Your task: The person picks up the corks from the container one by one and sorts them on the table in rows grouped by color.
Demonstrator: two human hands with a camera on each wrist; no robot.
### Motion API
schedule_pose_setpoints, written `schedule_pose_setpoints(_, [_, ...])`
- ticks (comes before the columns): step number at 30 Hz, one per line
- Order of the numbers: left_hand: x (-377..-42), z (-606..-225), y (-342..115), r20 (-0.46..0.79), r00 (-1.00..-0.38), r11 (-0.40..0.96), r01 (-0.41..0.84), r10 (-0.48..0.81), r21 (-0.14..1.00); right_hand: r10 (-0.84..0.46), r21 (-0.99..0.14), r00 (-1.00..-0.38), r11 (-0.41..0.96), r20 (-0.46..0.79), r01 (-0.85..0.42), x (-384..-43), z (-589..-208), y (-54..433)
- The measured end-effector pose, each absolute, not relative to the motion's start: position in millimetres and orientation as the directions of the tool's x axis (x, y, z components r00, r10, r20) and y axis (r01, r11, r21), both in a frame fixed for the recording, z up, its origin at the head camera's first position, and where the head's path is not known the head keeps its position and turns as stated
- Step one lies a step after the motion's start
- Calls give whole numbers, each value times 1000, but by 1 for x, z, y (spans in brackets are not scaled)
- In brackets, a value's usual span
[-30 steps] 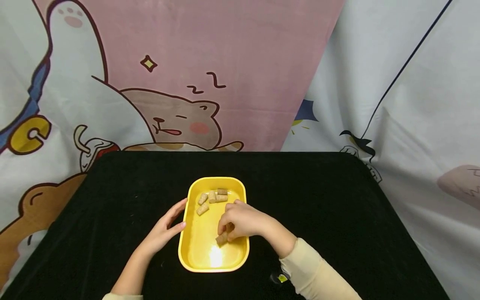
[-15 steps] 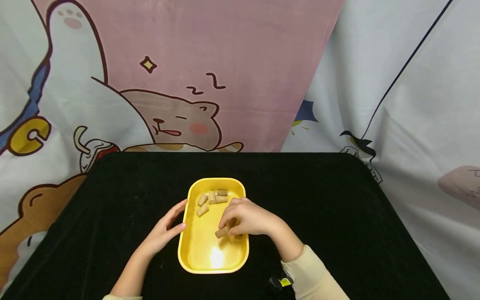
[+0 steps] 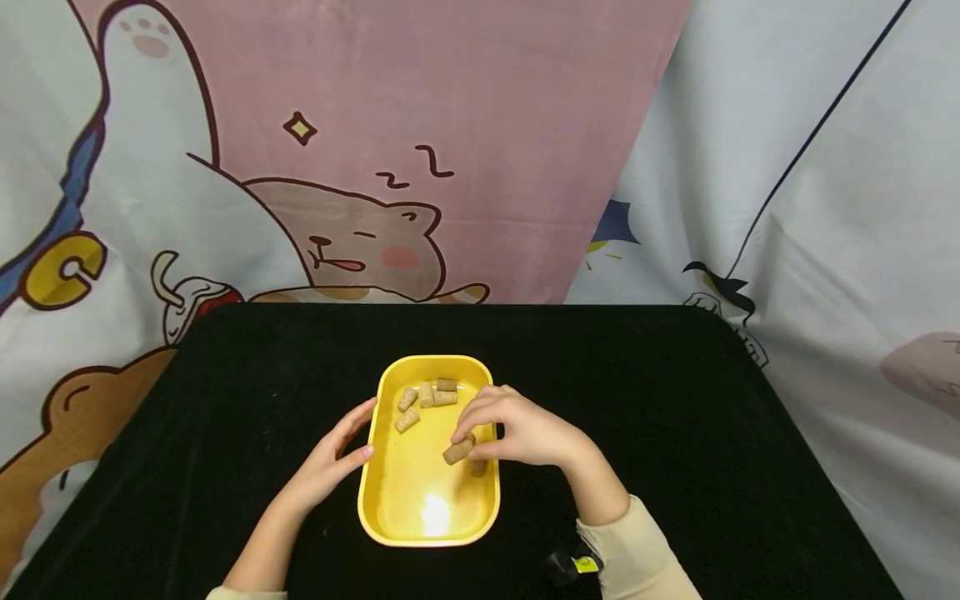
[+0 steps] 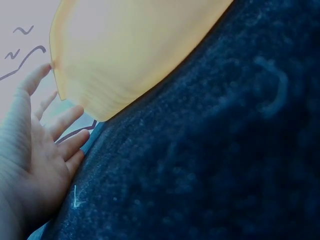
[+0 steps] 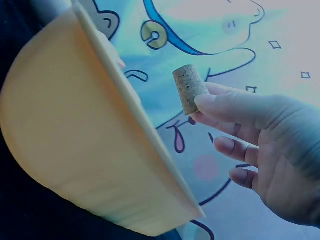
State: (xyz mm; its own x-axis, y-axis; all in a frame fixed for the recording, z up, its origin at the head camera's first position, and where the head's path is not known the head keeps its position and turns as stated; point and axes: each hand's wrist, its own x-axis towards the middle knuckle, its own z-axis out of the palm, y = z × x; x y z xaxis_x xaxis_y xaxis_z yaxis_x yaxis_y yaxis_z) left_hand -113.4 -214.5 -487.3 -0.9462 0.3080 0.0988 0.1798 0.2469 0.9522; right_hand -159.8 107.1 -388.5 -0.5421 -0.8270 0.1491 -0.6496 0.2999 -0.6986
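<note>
A yellow tray (image 3: pixel 401 517) sits on the black table, holding several corks (image 3: pixel 407 419) bunched toward its far end. My right hand (image 3: pixel 517 425) is over the tray's right side, pinching a cork (image 5: pixel 189 89) between thumb and fingertips; in the right wrist view the cork stands above the rim. Below that hand, another cork (image 3: pixel 478 467) lies by the right wall. At the left wall, my left hand (image 3: pixel 330 460) rests its fingertips and thumb against the rim with fingers extended. The left wrist view shows its fingers (image 4: pixel 67 122) spread beside the tray's outer side.
A black cloth (image 3: pixel 637 400) covers the table. Behind it hangs a curtain (image 3: pixel 525 167) printed with cartoon animals. A small black device with a yellow label (image 3: pixel 585 565) is at my right cuff.
My right hand has lifted the pinched cork from the tray floor and drifted right and away from me. The cork by the right wall shows more now. The left hand stays put.
</note>
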Motion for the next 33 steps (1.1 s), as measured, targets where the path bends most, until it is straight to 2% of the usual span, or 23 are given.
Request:
schedule_pose_setpoints(14, [-114, -489, -216, 114, -943, 245, 196, 311, 949, -726, -797, -635, 207, 264, -568, -174, -388, 148])
schedule_pose_setpoints(18, [-115, -488, -215, 105, -945, 244, 187, 311, 952, -683, -825, -687, 221, 250, -520, -170, -377, 157])
schedule_pose_setpoints(22, [-116, -487, -215, 94, -947, 251, 176, 307, 952, -659, -834, -706, 218, 258, -508, -170, -370, 164])
schedule_pose_setpoints(33, [-114, -487, -215, 97, -945, 248, 180, 311, 952, -587, -856, -759, 204, 282, -475, -183, -388, 181])
